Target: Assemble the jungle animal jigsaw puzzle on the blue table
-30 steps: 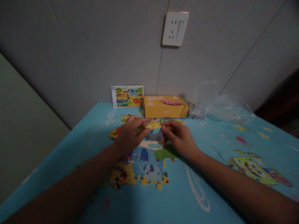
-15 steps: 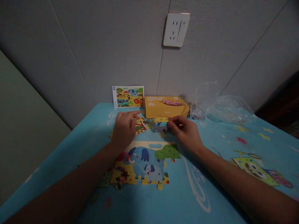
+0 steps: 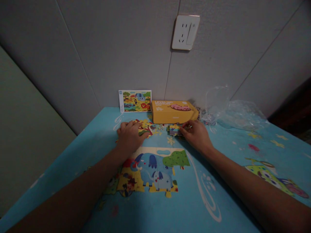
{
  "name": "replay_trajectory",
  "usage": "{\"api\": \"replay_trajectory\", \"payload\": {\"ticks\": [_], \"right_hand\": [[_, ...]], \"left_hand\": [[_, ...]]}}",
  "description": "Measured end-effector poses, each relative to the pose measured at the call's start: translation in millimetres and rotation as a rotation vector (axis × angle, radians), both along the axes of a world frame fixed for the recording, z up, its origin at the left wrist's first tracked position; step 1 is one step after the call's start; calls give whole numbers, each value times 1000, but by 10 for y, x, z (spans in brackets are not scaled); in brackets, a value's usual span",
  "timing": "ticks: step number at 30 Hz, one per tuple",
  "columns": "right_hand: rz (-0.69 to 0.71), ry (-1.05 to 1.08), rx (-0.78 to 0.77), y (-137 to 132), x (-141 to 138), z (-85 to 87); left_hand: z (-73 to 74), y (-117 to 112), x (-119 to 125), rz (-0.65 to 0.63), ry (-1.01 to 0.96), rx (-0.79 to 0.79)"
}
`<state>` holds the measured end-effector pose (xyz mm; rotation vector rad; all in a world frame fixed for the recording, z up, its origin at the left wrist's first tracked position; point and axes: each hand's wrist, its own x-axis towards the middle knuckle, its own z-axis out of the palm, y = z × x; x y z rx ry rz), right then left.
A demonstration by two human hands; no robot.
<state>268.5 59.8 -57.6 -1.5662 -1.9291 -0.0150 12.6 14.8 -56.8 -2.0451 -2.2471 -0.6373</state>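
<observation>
A partly joined jigsaw [image 3: 152, 171] with blue elephants lies on the blue cartoon tablecloth [image 3: 218, 181]. Beyond it my left hand [image 3: 130, 136] rests palm down on a cluster of loose yellow and red pieces [image 3: 145, 127], fingers curled over them. My right hand [image 3: 197, 135] pinches a small group of joined pieces [image 3: 174, 130] flat on the cloth just in front of the yellow puzzle box [image 3: 173, 111].
A reference picture card [image 3: 135, 101] leans on the wall beside the box. A crumpled clear plastic bag [image 3: 234, 111] lies at the back right, with a few pieces near it. A wall socket [image 3: 186, 32] sits above. The table edge drops off at left.
Both hands have moved away from me toward the box. The right hand carried the small joined pieces from above the elephant section and set them down by the box; the left hand shifted onto the loose pieces.
</observation>
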Motion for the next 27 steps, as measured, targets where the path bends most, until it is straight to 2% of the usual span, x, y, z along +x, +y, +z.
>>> {"api": "replay_trajectory", "payload": {"ticks": [7, 15, 20, 27], "right_hand": [[128, 64, 121, -115, -72, 28], [241, 121, 105, -207, -124, 56], [265, 166, 99, -258, -152, 95], [279, 151, 36, -309, -179, 120]], "left_hand": [[52, 12, -9, 12, -21, -4], [63, -43, 28, -25, 84, -16], [99, -44, 36, -33, 0, 55], [116, -23, -5, -81, -166, 60]]}}
